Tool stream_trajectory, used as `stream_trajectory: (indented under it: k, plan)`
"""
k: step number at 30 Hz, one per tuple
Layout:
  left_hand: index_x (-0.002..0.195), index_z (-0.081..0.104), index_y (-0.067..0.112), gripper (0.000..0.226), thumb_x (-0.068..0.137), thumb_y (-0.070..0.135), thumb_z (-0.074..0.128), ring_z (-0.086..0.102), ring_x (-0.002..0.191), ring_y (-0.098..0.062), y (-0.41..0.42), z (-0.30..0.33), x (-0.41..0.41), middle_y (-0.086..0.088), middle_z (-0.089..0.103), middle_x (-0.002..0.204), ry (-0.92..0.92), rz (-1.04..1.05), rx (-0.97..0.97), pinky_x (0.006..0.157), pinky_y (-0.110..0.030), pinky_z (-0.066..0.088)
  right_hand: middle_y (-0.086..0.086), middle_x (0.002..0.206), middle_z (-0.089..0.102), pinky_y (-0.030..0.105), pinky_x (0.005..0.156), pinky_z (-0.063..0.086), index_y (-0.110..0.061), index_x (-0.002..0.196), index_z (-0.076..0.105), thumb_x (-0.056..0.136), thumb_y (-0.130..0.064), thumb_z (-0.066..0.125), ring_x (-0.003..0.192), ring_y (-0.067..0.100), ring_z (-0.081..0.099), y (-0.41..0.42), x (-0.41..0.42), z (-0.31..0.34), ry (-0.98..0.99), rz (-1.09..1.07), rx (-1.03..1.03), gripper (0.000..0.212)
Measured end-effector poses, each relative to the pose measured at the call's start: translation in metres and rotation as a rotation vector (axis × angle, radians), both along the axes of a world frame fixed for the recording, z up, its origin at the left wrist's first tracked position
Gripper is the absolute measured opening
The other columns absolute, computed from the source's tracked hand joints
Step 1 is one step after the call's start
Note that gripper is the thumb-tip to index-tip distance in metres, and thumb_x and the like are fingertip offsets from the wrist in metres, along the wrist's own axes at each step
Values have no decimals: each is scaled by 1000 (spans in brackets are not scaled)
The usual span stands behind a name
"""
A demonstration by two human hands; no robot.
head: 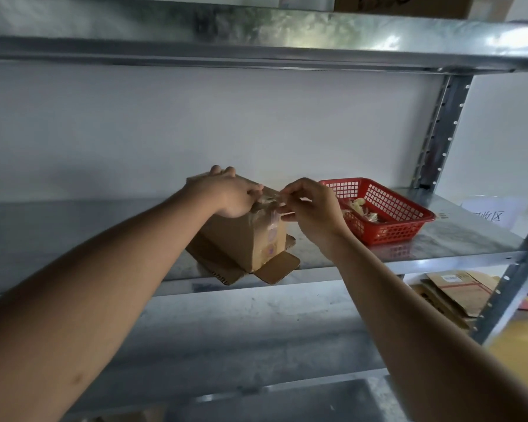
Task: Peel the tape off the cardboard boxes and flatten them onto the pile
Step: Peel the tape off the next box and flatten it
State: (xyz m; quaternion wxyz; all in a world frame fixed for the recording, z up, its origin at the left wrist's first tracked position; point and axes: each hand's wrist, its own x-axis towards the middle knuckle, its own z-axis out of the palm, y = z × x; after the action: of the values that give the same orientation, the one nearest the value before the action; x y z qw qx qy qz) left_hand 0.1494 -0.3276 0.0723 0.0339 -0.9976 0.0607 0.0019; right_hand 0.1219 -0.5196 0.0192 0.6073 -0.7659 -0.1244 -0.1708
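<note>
The left hand [230,193] holds the box [244,239] on the shelf [439,236] while the right hand [313,205] pinches the tape [272,197].

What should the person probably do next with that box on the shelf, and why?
Probably keep pulling the clear tape away from the cardboard box. The right hand pinches a lifted end while the left hand holds the box top. The freed tape likely then goes into the red basket, which seems to hold similar scraps.
</note>
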Motion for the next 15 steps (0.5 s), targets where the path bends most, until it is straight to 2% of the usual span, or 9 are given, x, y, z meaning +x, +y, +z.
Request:
stream_trajectory:
  k: [2,4,8,12,15]
  plan:
    - [154,22,62,52,103,66,11,15,152,-34,-3,0,-2,-4,27,162,-25,-1,10,110,-66,35,25,96,73,34,67,64,1,108,61,96,8,62,78,29,77,-3,-1,1,145,69,295,13]
    - [154,26,59,53,103,66,12,17,152,-33,-3,0,-4,-3,29,161,-27,11,9,110,-65,36,25,90,75,32,68,63,-1,104,63,92,12,65,76,27,78,-7,2,2,217,54,411,17]
    - [157,35,49,54,106,63,22,28,148,-35,-6,3,-13,-6,36,159,-69,22,42,110,-55,36,10,80,78,30,68,64,-6,83,80,78,6,85,74,23,78,-18,11,1,188,-87,157,14]
    - [153,42,51,54,104,68,27,38,141,-34,-5,1,-18,-6,43,151,-126,35,42,103,-51,40,9,82,79,31,71,65,-8,88,83,76,1,88,70,22,78,-18,9,2,115,-50,-73,16]
    - [152,42,54,53,102,69,27,39,138,-33,-3,0,-19,-7,43,149,-153,47,20,96,-49,42,2,86,80,38,81,65,-16,92,85,80,3,82,81,21,77,-17,10,14,109,-28,-340,22]
